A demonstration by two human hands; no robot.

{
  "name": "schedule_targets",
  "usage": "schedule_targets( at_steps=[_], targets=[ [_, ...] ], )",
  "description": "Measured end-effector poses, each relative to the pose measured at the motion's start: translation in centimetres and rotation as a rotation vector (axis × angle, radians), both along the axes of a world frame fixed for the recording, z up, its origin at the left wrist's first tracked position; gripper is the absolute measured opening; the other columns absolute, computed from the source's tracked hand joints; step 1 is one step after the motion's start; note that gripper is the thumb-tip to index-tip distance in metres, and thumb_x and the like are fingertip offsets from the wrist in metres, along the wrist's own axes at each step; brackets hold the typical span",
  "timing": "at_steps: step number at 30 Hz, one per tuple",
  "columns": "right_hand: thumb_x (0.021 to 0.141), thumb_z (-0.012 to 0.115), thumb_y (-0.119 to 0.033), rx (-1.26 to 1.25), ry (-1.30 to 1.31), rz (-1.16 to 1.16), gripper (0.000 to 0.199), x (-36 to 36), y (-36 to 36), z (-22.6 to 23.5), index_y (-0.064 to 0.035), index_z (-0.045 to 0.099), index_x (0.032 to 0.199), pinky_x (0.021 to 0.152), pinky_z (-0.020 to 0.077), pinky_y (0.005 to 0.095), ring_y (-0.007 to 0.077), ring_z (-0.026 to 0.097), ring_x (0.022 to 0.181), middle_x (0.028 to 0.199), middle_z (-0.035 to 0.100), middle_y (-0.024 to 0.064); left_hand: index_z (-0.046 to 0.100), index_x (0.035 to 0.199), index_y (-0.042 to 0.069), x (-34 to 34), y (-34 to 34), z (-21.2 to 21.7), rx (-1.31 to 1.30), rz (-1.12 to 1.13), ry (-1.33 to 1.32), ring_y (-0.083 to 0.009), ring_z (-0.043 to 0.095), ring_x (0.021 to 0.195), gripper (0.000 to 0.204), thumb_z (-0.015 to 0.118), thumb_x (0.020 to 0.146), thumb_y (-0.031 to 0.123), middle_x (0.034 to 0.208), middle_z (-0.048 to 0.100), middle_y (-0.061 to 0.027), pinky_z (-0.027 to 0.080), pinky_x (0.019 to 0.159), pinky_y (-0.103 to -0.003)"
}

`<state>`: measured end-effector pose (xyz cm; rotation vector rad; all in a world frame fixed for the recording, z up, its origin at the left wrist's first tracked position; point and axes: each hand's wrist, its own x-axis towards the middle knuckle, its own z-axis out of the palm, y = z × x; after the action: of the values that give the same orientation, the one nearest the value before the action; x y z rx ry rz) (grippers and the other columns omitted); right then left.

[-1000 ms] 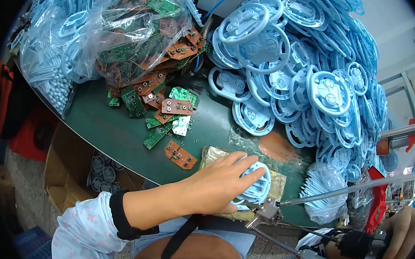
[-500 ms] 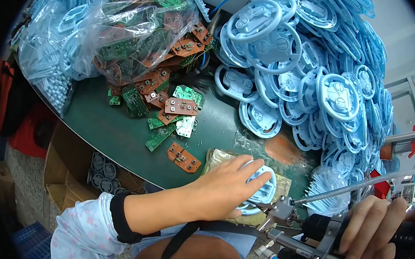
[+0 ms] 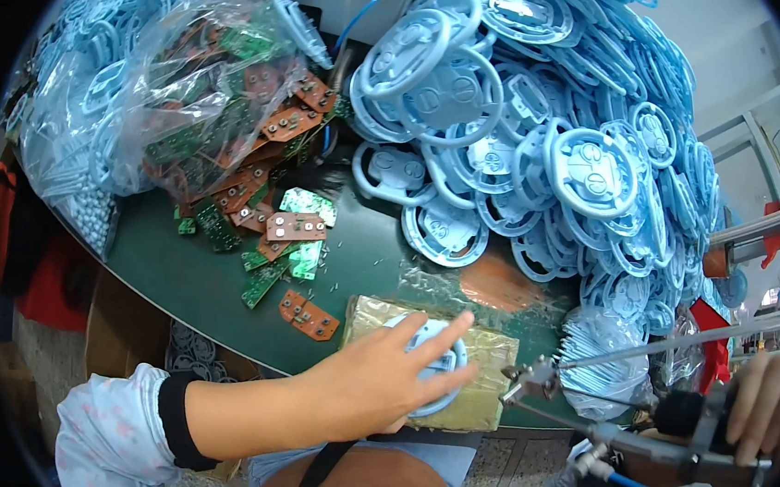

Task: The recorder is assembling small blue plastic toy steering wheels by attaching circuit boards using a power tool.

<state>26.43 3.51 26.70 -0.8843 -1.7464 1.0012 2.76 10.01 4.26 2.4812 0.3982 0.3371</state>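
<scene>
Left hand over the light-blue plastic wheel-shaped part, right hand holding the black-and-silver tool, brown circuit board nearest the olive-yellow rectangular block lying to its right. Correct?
Not quite: the head view shows that brown circuit board left of the olive-yellow block. The rest holds: left hand over the light-blue part, right hand holding the tool.

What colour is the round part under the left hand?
The round part is light blue, clearest in the head view.

The light-blue, ring-shaped plastic part [image 3: 447, 394] looks smooth and softly glossy, the yellowish rectangular block [image 3: 488, 377] has a shiny, wrinkled film-like surface, and the silver, jointed metal tool [image 3: 616, 438] appears polished.
</scene>
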Motion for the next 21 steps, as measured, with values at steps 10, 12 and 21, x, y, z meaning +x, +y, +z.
schedule_targets(
  at_steps=[10, 12, 21],
  targets=[
    [0.093, 0.046, -0.005, 0.359, 0.226, -0.189, 0.061, -1.1, 2.3, -8.3, 0.0024, 0.020, 0.147, 0.052, 0.0520, 0.0202, 0.0059, 0.053, 0.051, 0.073, 0.051, 0.0033, 0.061, 0.127, 0.020, 3.5, 0.0, 2.0, 0.243, -0.090, 0.323, -0.0443, 0.046, 0.118, 0.047, 0.061, 0.080, 0.014, 0.141, 0.037, -0.0289, 0.051, 0.079, -0.040],
    [0.093, 0.048, -0.007, 0.403, 0.302, -0.293, 0.062, -1.7, 2.3, -9.5, 0.0020, 0.019, 0.147, 0.051, 0.0522, 0.0201, 0.0058, 0.056, 0.053, 0.069, 0.051, 0.0019, 0.062, 0.126, 0.020, 3.6, -0.1, 1.6, 0.227, -0.073, 0.314, -0.0437, 0.047, 0.118, 0.044, 0.058, 0.083, 0.013, 0.141, 0.038, -0.0285, 0.051, 0.079, -0.039],
    [0.090, 0.055, -0.006, 0.225, 0.327, -0.147, 0.018, -2.8, 2.8, -7.9, 0.0008, 0.048, 0.105, 0.055, 0.0571, 0.0248, 0.0153, 0.064, 0.058, 0.067, 0.057, 0.0054, 0.063, 0.126, 0.020, 3.1, -0.4, 2.5, 0.287, -0.058, 0.266, -0.0434, 0.047, 0.119, 0.041, 0.054, 0.086, 0.013, 0.141, 0.038, -0.0281, 0.052, 0.078, -0.040]
  ],
)
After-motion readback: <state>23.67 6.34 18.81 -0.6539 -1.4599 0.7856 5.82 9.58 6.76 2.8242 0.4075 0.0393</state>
